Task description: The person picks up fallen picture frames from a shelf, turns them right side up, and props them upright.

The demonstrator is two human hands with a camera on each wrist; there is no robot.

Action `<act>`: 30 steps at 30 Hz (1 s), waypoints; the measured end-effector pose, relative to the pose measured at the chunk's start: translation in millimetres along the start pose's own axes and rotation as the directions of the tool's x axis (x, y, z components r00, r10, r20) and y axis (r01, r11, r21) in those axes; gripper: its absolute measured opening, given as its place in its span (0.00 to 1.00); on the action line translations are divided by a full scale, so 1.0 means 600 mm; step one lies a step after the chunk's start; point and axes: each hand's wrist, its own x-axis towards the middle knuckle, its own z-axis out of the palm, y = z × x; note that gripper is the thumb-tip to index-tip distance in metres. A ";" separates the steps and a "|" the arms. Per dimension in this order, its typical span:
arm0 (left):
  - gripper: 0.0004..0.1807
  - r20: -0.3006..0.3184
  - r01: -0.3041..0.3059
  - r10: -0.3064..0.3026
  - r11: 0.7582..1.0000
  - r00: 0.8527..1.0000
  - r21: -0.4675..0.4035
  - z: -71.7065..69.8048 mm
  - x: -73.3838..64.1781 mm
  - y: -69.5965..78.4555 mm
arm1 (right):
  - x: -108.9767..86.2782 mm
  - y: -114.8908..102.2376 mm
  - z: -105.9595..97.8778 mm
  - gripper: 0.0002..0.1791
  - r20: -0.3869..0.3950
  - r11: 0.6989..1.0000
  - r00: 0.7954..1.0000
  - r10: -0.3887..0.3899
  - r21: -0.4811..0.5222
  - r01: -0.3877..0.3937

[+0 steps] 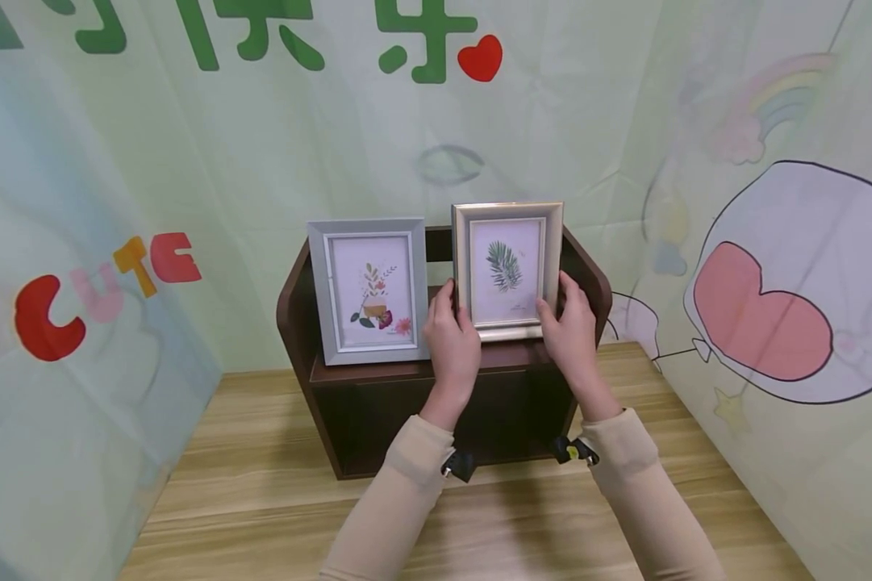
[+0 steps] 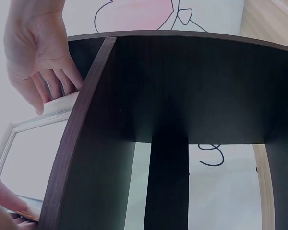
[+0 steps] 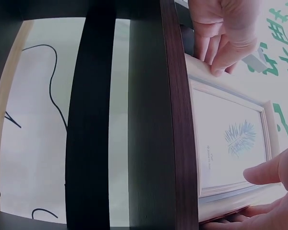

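Both hands hold a champagne-gold picture frame (image 1: pixel 508 332) with a green leaf print, upright over the top shelf of a dark brown rack (image 1: pixel 443 424). My left hand (image 1: pixel 453 343) grips its lower left side, and my right hand (image 1: pixel 570 331) grips the lower right side with the thumb on the front. In the right wrist view the right thumb (image 3: pixel 266 172) lies along the frame's border. To the left, a silver-grey picture frame (image 1: pixel 318 266) with a flower print leans upright on the same shelf.
The rack stands on a wood-grain table (image 1: pixel 261 500). Behind it hangs a printed cloth backdrop (image 1: pixel 573 105), with cloth on both sides too. The rack's raised right side panel (image 1: pixel 588 278) stands close beside the right hand. Below the shelf is an open compartment.
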 end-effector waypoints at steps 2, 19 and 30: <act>0.18 -0.001 0.000 0.000 1.000 1.000 -0.001 0.000 0.000 -0.002 | -0.001 -0.001 0.000 0.32 0.001 1.000 1.000 0.001 -0.002 -0.001; 0.19 -0.005 0.000 0.000 1.000 1.000 -0.003 0.000 0.001 -0.006 | 0.000 -0.001 0.000 0.32 0.024 1.000 1.000 0.003 0.002 -0.003; 0.19 -0.014 -0.019 0.019 1.000 1.000 -0.017 -0.004 -0.004 -0.008 | 0.001 0.005 0.002 0.32 0.036 1.000 0.999 -0.007 0.013 0.007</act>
